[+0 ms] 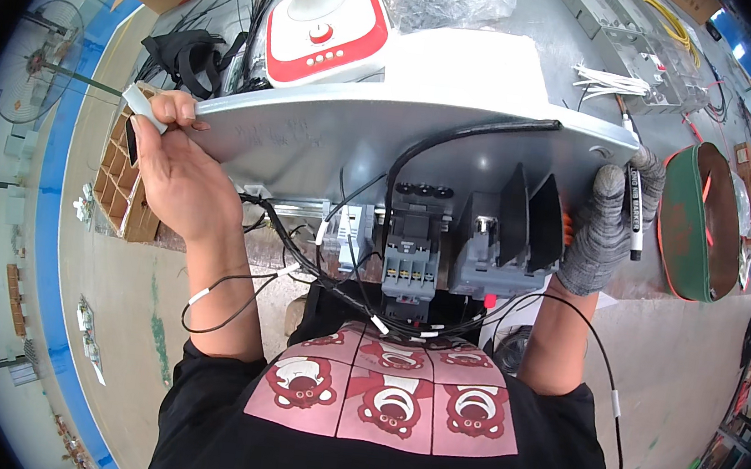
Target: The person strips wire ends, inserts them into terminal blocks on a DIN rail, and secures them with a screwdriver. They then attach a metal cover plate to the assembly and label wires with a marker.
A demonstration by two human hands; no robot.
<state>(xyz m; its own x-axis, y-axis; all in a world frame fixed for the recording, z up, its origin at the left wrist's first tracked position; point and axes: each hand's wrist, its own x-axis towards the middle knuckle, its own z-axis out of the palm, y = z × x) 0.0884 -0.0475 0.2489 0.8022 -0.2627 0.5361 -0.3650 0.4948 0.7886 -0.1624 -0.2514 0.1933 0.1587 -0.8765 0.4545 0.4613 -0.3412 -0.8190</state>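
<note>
The black shirt (384, 418) with pink bear prints fills the 6 o'clock edge, closest to the lens. Just above it, black wires (333, 290) with white markers loop from the underside of the panel (331, 134) toward the chest. The grey metal panel is held up at centre frame, tilted, spanning 9 to 3 o'clock; a rail on it carries a grey contactor (410, 252) and a breaker (484, 250) with two dark fins. The left hand (176, 172), bare, grips the panel's 9 o'clock edge, thumb on top and fingers curled around the rim, pinching a small white piece (144, 105) against it. The right hand (610, 227), in a grey knit glove, clamps the 3 o'clock edge with fingers wrapped over the rim, also holding a marker pen (633, 207). Beyond the panel, at 12 o'clock, stands a red-and-white fan base (328, 33). A green roll (692, 222) lies at 3 o'clock, and a cardboard divider box (120, 180) at 9 o'clock.
</note>
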